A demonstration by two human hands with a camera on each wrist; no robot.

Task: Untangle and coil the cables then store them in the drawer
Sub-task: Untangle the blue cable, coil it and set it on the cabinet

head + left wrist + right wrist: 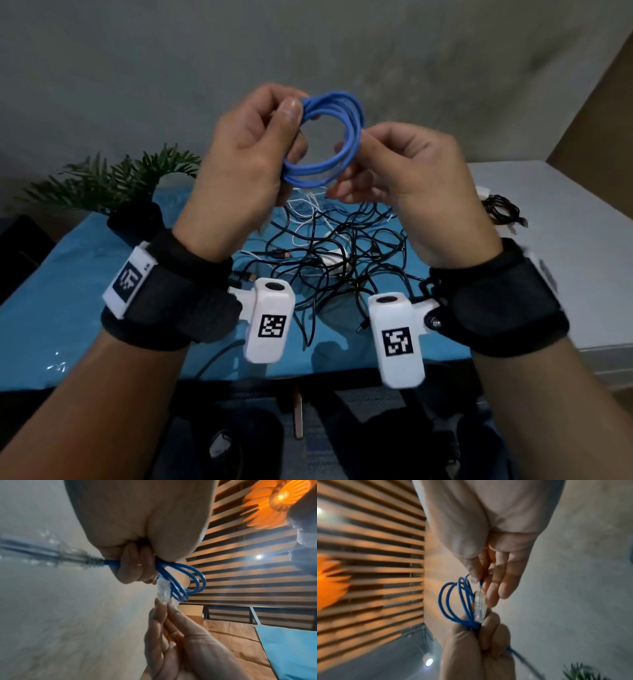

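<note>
Blue cable point(323, 137): wound into a round coil of several turns, held up in the air between both hands, above the mess on the table.
Left hand point(250, 150): thumb and fingers clamped on the bunched turns at one side of the coil; one clear plug point(73, 559) sticks out past the fingers on the far side.
Right hand point(397, 168): thumb and forefinger pinch the cable just behind the second clear plug point(480, 605); the other fingers lie straight and relaxed beside it.
Handling: judged light, thin and springy; turns will likely fan apart if the clamp eases.
Hold point: across all turns at once, at the bunch under the left thumb; plugs look brittle at the clip, so grip the cord, not the plug.
Tangle point(329, 253): black and white cords, loose below the fingers, on a blue table cover point(68, 274).
Drawer: not seen.
</note>
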